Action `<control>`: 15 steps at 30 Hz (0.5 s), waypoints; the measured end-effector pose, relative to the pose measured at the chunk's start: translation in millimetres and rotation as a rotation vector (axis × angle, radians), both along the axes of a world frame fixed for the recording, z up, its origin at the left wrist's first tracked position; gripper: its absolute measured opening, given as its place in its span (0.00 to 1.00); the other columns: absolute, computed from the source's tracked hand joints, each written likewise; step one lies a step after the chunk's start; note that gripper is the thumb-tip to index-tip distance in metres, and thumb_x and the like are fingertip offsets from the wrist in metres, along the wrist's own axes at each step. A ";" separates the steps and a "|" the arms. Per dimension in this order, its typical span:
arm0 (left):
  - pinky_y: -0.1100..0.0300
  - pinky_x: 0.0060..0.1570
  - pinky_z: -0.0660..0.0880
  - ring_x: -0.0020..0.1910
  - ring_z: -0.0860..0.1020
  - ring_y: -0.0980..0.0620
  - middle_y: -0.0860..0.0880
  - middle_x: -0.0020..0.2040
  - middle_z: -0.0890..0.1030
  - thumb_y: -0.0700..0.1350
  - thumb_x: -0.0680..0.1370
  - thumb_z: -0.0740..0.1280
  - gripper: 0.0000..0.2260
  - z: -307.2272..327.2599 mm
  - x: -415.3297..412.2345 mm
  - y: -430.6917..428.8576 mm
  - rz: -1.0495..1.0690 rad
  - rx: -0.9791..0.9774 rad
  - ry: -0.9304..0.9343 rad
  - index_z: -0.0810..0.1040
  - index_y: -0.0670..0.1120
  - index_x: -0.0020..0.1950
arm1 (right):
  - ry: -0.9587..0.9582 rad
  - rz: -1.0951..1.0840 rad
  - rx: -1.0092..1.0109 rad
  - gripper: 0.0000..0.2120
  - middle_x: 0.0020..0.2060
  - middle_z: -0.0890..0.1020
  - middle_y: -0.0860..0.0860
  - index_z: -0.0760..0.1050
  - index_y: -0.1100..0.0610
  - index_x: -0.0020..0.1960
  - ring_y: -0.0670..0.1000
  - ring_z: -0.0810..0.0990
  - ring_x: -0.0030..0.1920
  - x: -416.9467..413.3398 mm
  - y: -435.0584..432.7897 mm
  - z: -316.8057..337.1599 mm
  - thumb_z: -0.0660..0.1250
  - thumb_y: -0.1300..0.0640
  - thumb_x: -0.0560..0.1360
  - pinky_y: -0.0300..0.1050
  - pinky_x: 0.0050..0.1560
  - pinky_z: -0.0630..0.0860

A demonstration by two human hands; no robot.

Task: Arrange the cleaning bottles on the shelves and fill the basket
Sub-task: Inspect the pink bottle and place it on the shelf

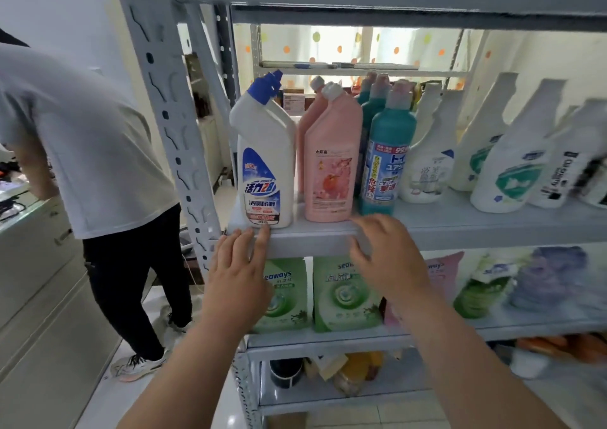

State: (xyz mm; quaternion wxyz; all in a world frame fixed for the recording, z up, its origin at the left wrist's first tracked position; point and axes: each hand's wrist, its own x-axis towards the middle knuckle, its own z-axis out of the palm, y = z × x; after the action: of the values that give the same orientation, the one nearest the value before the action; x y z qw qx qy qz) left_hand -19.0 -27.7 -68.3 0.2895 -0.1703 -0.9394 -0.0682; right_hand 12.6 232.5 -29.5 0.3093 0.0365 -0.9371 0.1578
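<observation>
Where bottles (266,166) stand: grey shelf (312,238), tiled flr (377,414).

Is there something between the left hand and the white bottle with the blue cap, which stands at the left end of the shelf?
Nothing visible. The left hand is at the shelf edge, just below the white bottle. The pink bottle stands beside it, to the right, not in between.

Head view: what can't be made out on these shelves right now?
All in the head view.
Basket: not in frame anywhere.
White plastic bottles, far right: motion-blurred, labels smeared, last one cut by the frame edge.
Green refill pouches, lower shelf: partly covered by the left hand and right hand.
Bottom-shelf items: dim and blurred, unidentifiable.
</observation>
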 end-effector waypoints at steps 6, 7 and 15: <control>0.36 0.66 0.72 0.64 0.71 0.33 0.35 0.63 0.75 0.43 0.69 0.77 0.38 20.2 14.8 28.6 0.060 0.119 -0.081 0.68 0.40 0.77 | -0.108 -0.033 0.069 0.29 0.59 0.79 0.55 0.77 0.55 0.68 0.57 0.76 0.59 2.1 48.9 -10.2 0.59 0.39 0.75 0.55 0.62 0.76; 0.37 0.61 0.75 0.61 0.72 0.35 0.36 0.61 0.75 0.43 0.69 0.77 0.37 25.7 17.1 40.8 0.030 0.169 -0.054 0.68 0.40 0.76 | -0.107 -0.023 0.092 0.29 0.60 0.77 0.55 0.75 0.54 0.69 0.58 0.75 0.60 2.7 51.1 -13.6 0.61 0.39 0.74 0.55 0.64 0.75; 0.47 0.71 0.69 0.75 0.62 0.41 0.43 0.77 0.57 0.40 0.73 0.71 0.41 57.2 -4.1 149.7 -0.110 0.679 -0.025 0.55 0.45 0.81 | -0.067 0.060 0.204 0.37 0.66 0.73 0.58 0.64 0.51 0.75 0.61 0.70 0.66 -4.9 66.4 -34.3 0.73 0.43 0.71 0.61 0.71 0.70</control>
State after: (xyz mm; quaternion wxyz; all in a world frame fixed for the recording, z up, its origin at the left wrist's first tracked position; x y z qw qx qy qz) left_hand -23.2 122.0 -11.1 0.3140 -0.1140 -0.8561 -0.3944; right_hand 7.7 298.9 -63.8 0.2678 0.0907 -0.9565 0.0717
